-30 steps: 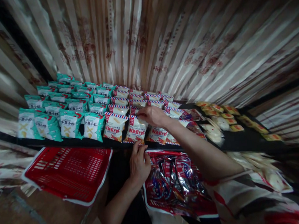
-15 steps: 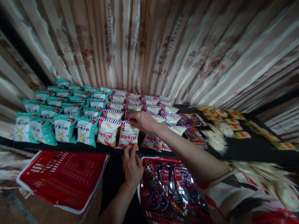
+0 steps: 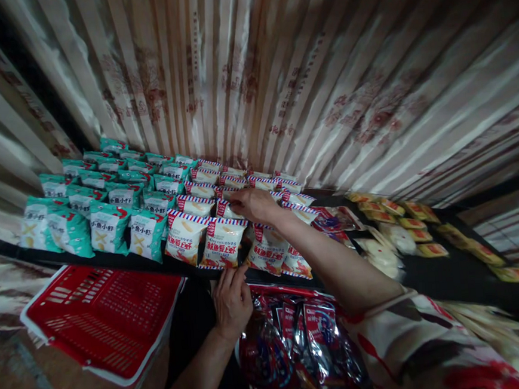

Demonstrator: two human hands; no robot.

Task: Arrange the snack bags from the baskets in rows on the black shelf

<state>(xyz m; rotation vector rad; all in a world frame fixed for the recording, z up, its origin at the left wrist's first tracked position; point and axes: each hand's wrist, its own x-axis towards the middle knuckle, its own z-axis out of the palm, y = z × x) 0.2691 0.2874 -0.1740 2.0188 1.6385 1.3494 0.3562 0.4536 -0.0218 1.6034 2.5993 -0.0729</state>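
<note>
White snack bags with red and blue striped edges stand in rows on the black shelf. My right hand point(image 3: 255, 205) reaches over the front row, its fingers closed at the top of a snack bag point(image 3: 223, 209) in the second row. Just ahead of that one stands a front snack bag point(image 3: 222, 244), upright and apart from the hand. At the shelf's front edge, my left hand point(image 3: 232, 301) rests below this front bag, fingers partly bent and apart, fingertips near its lower edge. It holds nothing that I can see.
Teal snack bags point(image 3: 108, 227) fill the shelf's left end. Clear-wrapped pale packs point(image 3: 381, 255) and yellow packs point(image 3: 430, 250) lie to the right. Below are a red basket point(image 3: 111, 314) and dark red packets point(image 3: 298, 341). A pleated curtain point(image 3: 249, 69) hangs behind.
My right hand has moved from the front bag's top to the bag behind it. The front bag now stands free. My left hand stays near the shelf edge; the view has shifted slightly.
</note>
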